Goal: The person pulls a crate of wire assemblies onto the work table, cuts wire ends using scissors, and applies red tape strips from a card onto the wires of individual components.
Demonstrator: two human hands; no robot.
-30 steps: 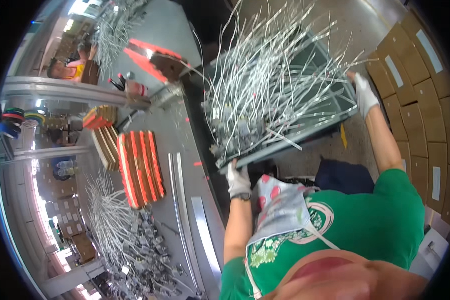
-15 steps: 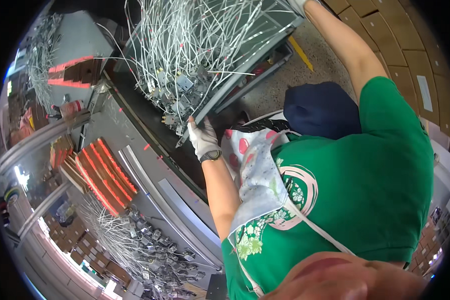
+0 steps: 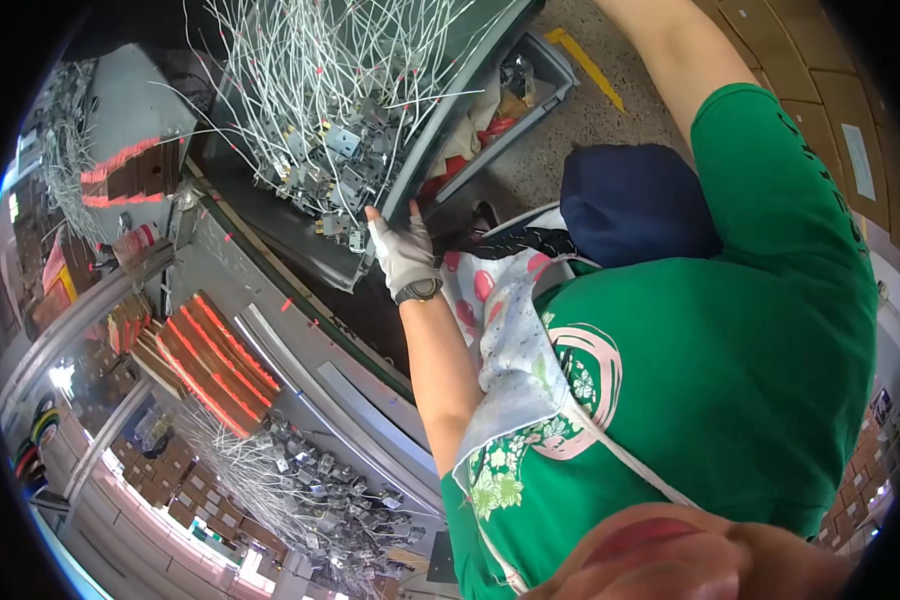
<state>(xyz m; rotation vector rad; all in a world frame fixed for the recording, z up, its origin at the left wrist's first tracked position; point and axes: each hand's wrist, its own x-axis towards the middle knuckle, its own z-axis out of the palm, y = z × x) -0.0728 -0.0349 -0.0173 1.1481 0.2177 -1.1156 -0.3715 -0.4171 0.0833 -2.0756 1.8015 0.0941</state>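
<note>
Because the right hand lies beyond the top edge, only the right forearm point(image 3: 660, 35) shows at upper right, and I can't tell what that hand grips. Gloved left hand point(image 3: 402, 250), center of frame, pinches the near rim of a gray bin point(image 3: 432, 138), fingertips apparently on both faces of the wall. Bin sits upper center, cut off by the frame top, its near corner just left of the glove. Load: tangled white wires point(image 3: 315, 60) fanning up, metal-cased parts point(image 3: 342, 140) heaped toward the near end.

Handling: bin looks stiff, likely plastic, and probably fairly heavy with that many parts; weight seems biased to the near, left-hand end, so that end may sag. Rim is the place to hold, one hand each end, palms clear of contents. Glove should help on a smooth wall. Wires look light, springy, easy to snag; pulling by them could strain the joints, so any single part is better taken by its casing. Loose ends stick out past the rim near a lower gray box point(image 3: 562, 82), right of the bin, and could catch.
</note>
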